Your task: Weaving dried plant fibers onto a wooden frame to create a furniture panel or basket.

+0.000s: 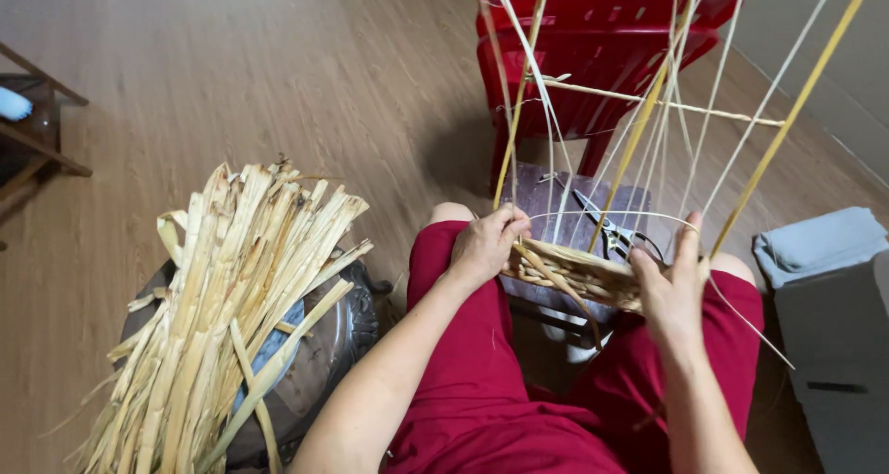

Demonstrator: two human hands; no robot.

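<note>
Left hand (483,247): closed, pinching a pale strand at the rim of the half-woven tan straw basket (576,274), centre frame, on the lap. Right hand (673,284): fingers extended, steadying its right edge. Basket likely light, springy, easily crushed; best held by the woven rim. Bundle of dried straw strips (222,317), lower left.

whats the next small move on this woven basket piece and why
Probably draw the thin pale strand snug and tuck it behind the next upright stake. It arcs loosely between the left hand and the right hand, above the woven base resting on the knees, so the slack looks not yet pulled into the weave.
</note>
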